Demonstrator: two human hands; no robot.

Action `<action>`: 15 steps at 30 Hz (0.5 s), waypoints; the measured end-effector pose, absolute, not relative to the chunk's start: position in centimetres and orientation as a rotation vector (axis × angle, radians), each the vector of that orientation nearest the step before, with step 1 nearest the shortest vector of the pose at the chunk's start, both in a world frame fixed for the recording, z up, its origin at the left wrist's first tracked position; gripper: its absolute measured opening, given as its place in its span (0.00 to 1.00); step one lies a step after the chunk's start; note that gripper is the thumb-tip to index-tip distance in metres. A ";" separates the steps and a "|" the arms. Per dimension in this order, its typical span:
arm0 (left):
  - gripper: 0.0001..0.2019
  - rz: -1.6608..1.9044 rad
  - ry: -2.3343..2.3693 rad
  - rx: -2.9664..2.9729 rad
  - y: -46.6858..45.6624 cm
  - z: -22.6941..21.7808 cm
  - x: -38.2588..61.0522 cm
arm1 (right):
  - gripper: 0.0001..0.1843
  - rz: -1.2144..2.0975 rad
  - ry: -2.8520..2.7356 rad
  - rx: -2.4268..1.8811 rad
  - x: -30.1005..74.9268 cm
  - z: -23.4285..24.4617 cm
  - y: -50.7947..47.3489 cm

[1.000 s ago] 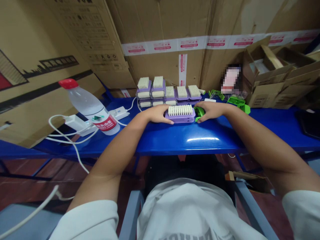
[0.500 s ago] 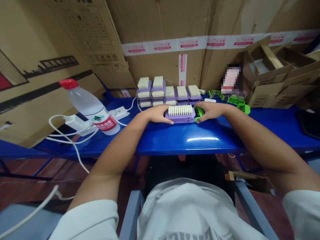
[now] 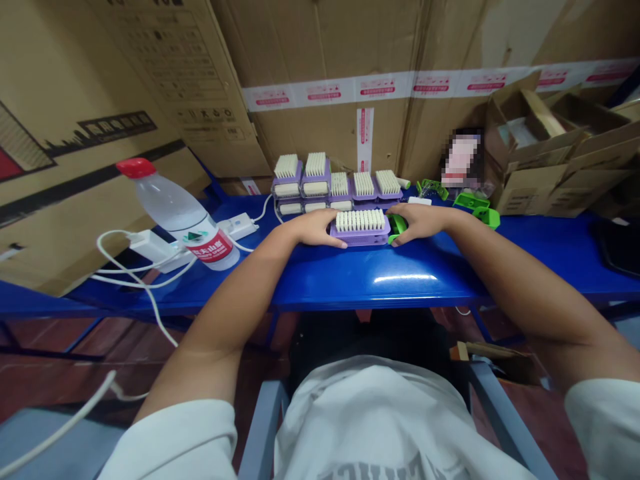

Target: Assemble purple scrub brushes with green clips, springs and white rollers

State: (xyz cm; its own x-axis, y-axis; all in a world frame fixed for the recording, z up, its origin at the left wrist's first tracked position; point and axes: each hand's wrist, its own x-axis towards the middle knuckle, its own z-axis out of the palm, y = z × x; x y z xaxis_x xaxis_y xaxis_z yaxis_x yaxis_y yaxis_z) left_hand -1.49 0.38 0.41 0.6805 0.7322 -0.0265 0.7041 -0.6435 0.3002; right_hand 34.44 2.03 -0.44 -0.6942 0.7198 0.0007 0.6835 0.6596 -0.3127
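Note:
On the blue table lies a purple block with upright cream bristles, like a brush. My left hand is closed around its left end, thumb along the near side and fingers behind. A green plastic part touches or nearly touches the block's right end. My right hand grips that green part between thumb and fingers; the palm hides some of it. Behind my hands stands a row of similar purple brushes, some stacked two high at the left.
A water bottle with a red cap leans at the left beside white power adapters and cables. More green parts lie to the right. Opened cardboard boxes stand at the back right, and a dark flat object lies at the right edge.

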 end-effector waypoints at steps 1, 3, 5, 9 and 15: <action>0.49 0.141 1.144 2.606 0.4 0.4 -1.5 | 0.61 0.445 -2.744 -1.176 34.4 -0.4 2.0; 0.49 0.140 1.144 2.600 0.4 0.4 -1.5 | 0.61 0.455 -2.734 -1.186 34.4 -0.4 1.9; 0.49 0.139 1.145 2.600 0.3 0.5 -1.5 | 0.60 0.447 -2.731 -1.183 34.4 -0.5 1.9; 0.49 0.134 1.154 2.605 0.2 0.6 -1.4 | 0.58 0.420 -2.741 -1.153 34.6 -0.6 2.1; 0.49 0.138 1.141 2.628 0.2 0.5 -1.4 | 0.57 0.411 -2.739 -1.108 34.7 -0.8 2.3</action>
